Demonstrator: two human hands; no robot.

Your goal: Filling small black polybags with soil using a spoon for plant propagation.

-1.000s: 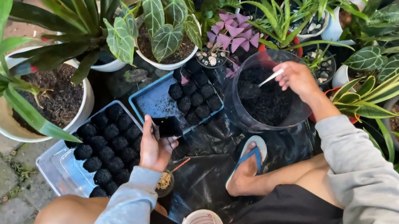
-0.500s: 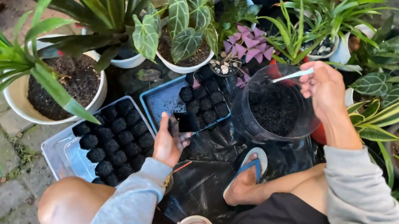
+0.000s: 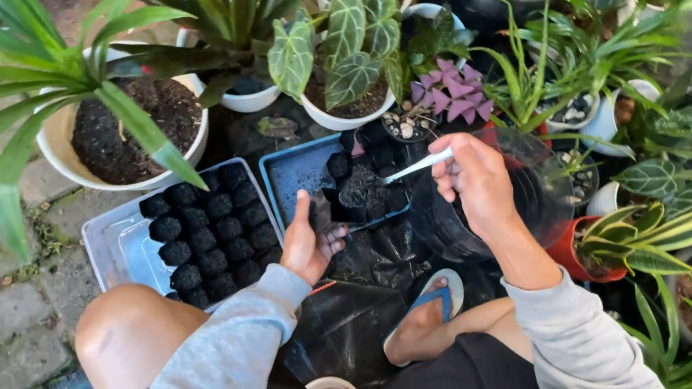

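Head view: left hand (image 3: 307,249) holds black pouch (image 3: 320,214), right hand (image 3: 475,179) white spoon (image 3: 415,165).

Left hand (image 3: 310,245) at 9 o'clock of frame centre, fingers curled shut with thumb pointing toward 12, forearm in grey sleeve running back toward 7 o'clock. Right hand (image 3: 476,185) at 3 o'clock of the left one, well apart from it, fingers pinched closed with knuckles toward 12, wrist bare, forearm sloping down toward 5 o'clock into a grey cuff. Left knee bent and bare at 8 o'clock; one foot tucked between the arms at 6 o'clock.
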